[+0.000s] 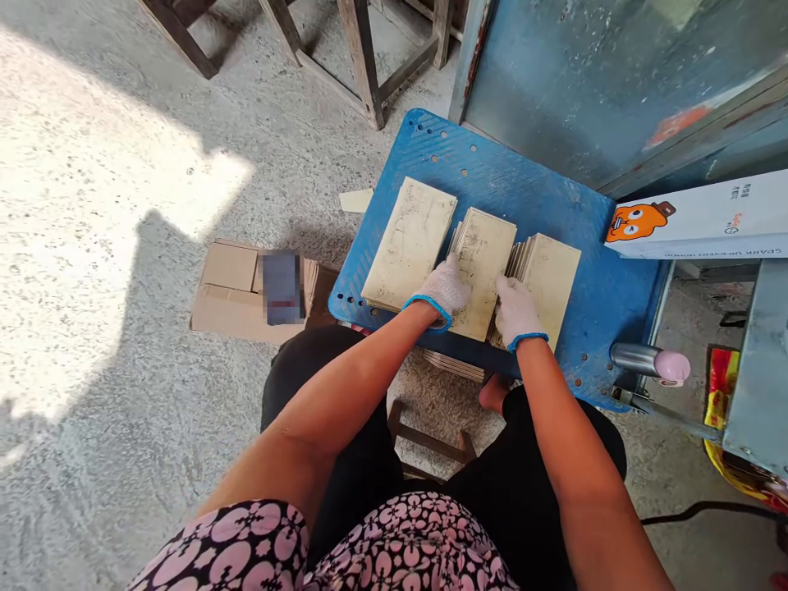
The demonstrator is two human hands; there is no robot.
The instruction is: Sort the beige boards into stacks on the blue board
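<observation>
Three stacks of thin pale wooden boards lie side by side on a blue perforated table (542, 197). Both my hands wear white knit gloves with blue cuffs. My left hand (444, 290) grips the near left edge of the middle stack (486, 254), fingers curled round it. My right hand (515, 312) clamps the same stack's near right edge, between it and the right stack (551, 275). The left stack (411, 242) lies untouched beside my left hand. More boards (454, 364) show under the table's near edge.
A cardboard box (237, 291) sits on the concrete floor to the left. A metal bottle with a pink cap (649, 361) lies at the table's right corner. A white printed carton (707, 217) and a blue metal machine (616, 74) stand behind. Wooden stool legs (369, 66) are farther back.
</observation>
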